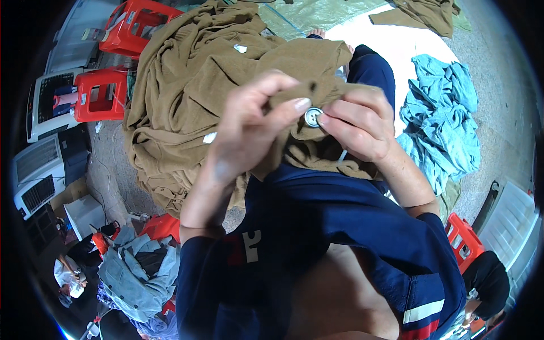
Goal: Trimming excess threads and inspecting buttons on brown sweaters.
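Over my lap lies a brown knitted garment, its upper part raised between my two hands. A round four-hole button, pale in the middle with a dark rim, sits against the brown knit. My left hand, slightly blurred, is closed on the cloth left of the button, with the thumb tip close to its upper edge. My right hand is closed on the knit at the other side, thumb and fingertip touching the button's right edge. Whether a needle or thread is between the fingers cannot be made out.
A big heap of brown knitwear spreads to my left. Light-blue garments lie on a white sheet to my right. Red plastic stools stand at the far left. Grey-blue clothes are piled at lower left; other people sit behind.
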A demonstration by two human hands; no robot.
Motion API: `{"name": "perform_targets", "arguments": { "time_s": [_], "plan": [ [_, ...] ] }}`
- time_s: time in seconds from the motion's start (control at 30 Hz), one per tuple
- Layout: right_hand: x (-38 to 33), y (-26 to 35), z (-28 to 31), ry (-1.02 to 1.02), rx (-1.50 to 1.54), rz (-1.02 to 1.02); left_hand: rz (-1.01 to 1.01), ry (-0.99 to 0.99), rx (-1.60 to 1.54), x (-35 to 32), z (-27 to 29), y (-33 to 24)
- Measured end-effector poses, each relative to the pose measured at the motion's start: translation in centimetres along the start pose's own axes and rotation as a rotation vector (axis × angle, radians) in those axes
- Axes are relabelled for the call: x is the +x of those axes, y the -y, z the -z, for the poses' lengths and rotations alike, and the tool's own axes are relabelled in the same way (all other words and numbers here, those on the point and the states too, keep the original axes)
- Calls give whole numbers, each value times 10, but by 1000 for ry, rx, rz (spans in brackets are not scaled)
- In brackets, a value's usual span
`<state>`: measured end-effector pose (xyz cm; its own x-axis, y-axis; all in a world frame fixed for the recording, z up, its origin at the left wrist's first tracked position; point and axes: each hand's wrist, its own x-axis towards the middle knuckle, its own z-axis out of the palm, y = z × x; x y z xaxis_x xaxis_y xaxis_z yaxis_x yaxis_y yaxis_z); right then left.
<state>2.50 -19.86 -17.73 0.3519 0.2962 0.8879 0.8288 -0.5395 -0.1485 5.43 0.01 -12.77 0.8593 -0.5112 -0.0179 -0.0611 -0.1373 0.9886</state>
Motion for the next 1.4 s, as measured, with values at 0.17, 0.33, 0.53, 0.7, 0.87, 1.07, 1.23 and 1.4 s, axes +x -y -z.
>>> {"name": "perform_targets", "arguments": {
  "time_s": [0.17,0.33,0.53,0.7,0.87,1.07,1.23,1.4],
  "plan": [
    [-11,3,-14,15,113,-128,27,0,-54,-6,-3,16],
    [-9,3,-23,7,158,-182,91,-48,217,-15,2,3],
    [1,4,-24,74,410,-418,-119,9,422,-9,8,12],
    [-2,10,-20,259,558,-726,-254,75,525,-11,8,18],
    [-13,6,-25,224,614,-697,-421,53,508,-14,5,33],
    [-9,12,-26,105,625,-854,-736,-3,656,-14,4,54],
    [-1,19,-30,-2,594,-864,-844,-109,708,-13,5,61],
    [-4,30,-40,61,517,-731,-824,-249,836,-22,6,72]
  ]
}}
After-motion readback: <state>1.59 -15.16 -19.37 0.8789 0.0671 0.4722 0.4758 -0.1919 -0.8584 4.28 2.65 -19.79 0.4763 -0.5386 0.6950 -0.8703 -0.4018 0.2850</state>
